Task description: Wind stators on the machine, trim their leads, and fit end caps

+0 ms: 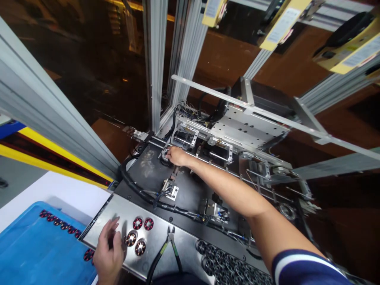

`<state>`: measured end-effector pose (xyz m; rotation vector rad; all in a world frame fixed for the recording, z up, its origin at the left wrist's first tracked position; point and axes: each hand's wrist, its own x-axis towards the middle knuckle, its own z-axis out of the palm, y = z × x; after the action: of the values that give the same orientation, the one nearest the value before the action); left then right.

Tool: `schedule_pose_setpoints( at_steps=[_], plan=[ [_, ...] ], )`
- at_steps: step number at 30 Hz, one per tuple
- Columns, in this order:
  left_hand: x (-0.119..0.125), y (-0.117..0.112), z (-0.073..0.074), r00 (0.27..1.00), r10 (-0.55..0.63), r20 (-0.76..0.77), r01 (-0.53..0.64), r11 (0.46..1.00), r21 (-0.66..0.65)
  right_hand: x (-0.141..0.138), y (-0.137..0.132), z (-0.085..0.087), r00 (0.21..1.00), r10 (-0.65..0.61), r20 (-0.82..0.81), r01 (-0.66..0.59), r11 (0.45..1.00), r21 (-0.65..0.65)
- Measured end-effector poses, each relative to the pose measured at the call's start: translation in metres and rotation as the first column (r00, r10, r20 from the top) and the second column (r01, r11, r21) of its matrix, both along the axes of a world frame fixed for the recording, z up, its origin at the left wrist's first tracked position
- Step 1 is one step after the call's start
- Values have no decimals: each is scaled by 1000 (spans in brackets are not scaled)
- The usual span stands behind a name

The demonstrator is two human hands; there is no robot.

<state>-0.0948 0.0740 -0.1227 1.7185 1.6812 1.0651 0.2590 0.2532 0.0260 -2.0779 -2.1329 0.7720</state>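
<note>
My right hand (178, 156) reaches far across the machine bed. Its fingers are closed at a round metal part (164, 155) at the bed's left end; the fingertips are partly hidden. My left hand (109, 253) hovers at the left of the steel shelf (118, 206), thumb and fingers apart with nothing between them. Right beside it lie several motor stators with copper windings, among them a red-tinted stator (137, 223) and a copper-coloured stator (140, 247). Cutting pliers (170, 241) with black and green handles rest on the shelf, jaws spread.
A blue tray (35, 245) at lower left holds more stators. Many dark ring-shaped parts (219, 261) crowd the shelf's right. Black cables (139, 192) run along the bed. A metal bar (267, 113) and an aluminium post (156, 71) stand around the machine.
</note>
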Motion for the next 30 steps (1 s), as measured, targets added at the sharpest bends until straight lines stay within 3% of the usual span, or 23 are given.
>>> schedule_pose_setpoints(
  at_steps=[6,12,16,22,26,30],
  plan=[
    [0,0,0,1000,3,-4,-3,1000,11,1,-2,-1,1000,13,26,-14,998,64],
    [1,2,2,1000,-9,-7,10,999,31,4,-38,10,988,119,96,-139,962,237],
    [1,2,5,1000,-14,-12,14,999,34,10,-59,11,955,249,159,-277,943,185],
    [6,4,14,1000,-8,-23,9,999,54,7,-60,8,923,300,240,-342,926,161],
    [8,9,22,999,-12,-36,15,996,84,-5,-56,24,931,262,255,-315,928,197],
    [2,8,33,998,-46,-41,50,994,94,-12,-78,55,968,97,233,-172,929,327]
  ],
)
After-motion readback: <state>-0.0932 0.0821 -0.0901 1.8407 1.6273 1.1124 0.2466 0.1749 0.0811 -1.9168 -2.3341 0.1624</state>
